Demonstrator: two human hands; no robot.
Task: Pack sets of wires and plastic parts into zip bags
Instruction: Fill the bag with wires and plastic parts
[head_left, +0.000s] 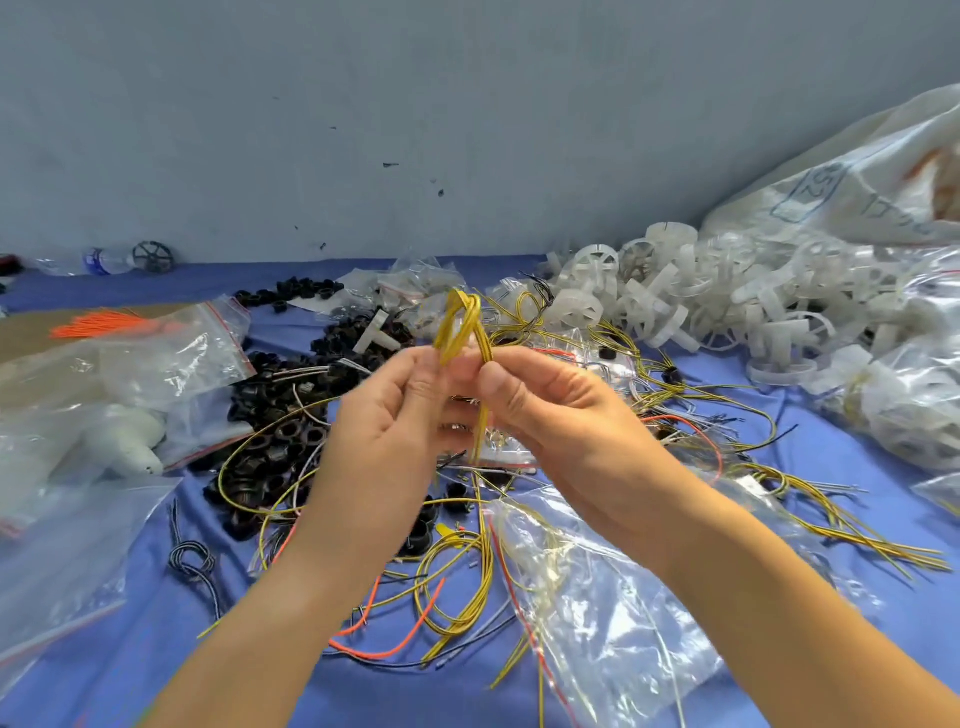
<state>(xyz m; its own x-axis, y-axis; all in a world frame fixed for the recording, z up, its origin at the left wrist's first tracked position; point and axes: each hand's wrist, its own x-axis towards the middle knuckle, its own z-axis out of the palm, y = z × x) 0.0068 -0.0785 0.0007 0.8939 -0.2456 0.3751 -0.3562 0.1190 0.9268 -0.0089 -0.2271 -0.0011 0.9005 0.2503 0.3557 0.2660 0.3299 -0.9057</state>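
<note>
The left hand (384, 415) and the right hand (561, 410) meet in mid-air, the thumb and fingertips of each pinching the same folded yellow wire bundle (460, 325). Its looped end stands up above the fingers and its tails hang down between the palms. Directly under the hands, loose yellow wires (483, 571) lie tangled on the blue surface (156, 639), with an orange wire (423, 618) curled among them. Under the right wrist lies a clear zip bag (613, 613), crumpled, with a few wires showing through it (inside or beneath, I cannot tell). Beside the left forearm, on its outer side, a knotted black-and-white wire (195, 564) rests on the surface. Beyond and left of the left hand spreads a heap of black plastic rings (270, 415), and further left lie red-strip zip bags (171, 358). Beyond and right of the right hand is a pile of white plastic wheels (675, 296), with a big white sack (857, 171) behind it
</note>
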